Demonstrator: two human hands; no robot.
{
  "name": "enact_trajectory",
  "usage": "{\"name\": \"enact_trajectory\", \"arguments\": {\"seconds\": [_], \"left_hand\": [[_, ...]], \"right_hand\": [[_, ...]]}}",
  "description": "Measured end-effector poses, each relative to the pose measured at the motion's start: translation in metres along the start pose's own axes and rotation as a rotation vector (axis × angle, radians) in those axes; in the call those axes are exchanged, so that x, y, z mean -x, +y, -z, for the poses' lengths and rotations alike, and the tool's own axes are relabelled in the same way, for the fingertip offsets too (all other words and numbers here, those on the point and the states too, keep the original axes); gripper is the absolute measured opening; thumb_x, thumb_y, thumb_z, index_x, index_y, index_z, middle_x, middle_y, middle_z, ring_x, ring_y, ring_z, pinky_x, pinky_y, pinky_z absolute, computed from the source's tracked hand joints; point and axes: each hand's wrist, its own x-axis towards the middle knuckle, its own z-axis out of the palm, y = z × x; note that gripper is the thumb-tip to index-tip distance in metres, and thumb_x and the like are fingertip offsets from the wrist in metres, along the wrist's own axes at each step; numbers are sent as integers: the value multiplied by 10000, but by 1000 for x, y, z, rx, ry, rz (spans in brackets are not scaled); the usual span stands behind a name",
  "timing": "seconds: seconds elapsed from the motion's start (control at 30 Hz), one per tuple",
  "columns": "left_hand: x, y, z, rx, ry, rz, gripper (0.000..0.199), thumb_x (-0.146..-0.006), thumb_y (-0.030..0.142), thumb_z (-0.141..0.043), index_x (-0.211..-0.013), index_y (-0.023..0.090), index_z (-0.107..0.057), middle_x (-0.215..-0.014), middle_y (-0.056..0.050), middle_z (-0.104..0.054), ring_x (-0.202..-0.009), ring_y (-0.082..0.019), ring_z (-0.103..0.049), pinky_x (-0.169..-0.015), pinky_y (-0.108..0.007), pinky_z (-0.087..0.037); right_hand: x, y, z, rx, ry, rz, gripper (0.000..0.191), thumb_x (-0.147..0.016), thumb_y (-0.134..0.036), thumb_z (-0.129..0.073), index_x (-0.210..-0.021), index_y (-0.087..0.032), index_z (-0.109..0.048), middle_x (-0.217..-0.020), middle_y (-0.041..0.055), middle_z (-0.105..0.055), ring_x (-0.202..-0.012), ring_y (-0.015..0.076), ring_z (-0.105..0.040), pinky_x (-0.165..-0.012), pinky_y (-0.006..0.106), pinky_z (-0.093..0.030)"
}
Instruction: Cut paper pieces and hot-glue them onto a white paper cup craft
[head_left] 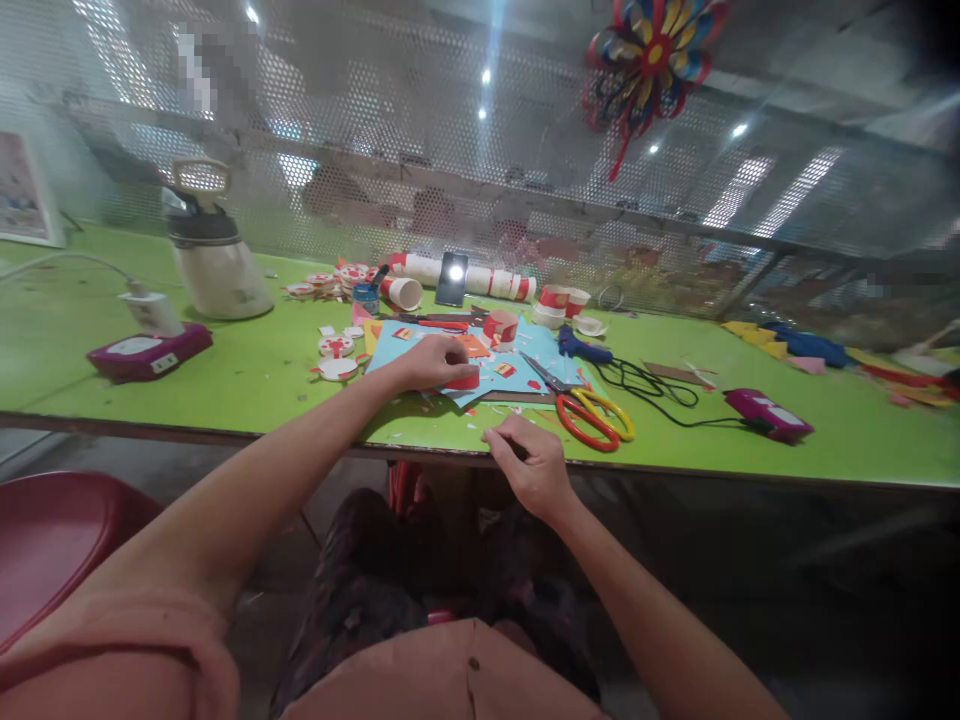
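My left hand is over the light blue paper, its fingers curled onto a red paper piece. My right hand is at the table's front edge with thumb and forefinger pressed together; whatever they may pinch is too small to make out. Just beyond, scissors with one red and one yellow handle lie with blades pointing away to the left. A red and white ring cut from a paper cup stands on the paper, among small red and orange scraps.
A blue glue gun trails a black cable to a purple power block. Behind are a phone, paper cups and a long cup tube. Flower-patterned discs and a spray bottle are left on the green table.
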Motion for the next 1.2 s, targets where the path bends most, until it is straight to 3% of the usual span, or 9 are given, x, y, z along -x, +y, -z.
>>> {"name": "enact_trajectory", "arguments": {"seconds": [1.2], "left_hand": [[-2, -10, -5, -31, -69, 27, 359, -761, 471, -554, -739, 126, -651, -649, -16, -616, -611, -140, -513, -552, -238, -368]], "right_hand": [[1, 0, -2, -24, -3, 27, 228, -884, -230, -501, -667, -190, -559, -623, 1, -509, -593, 134, -478, -590, 274, -385]]}}
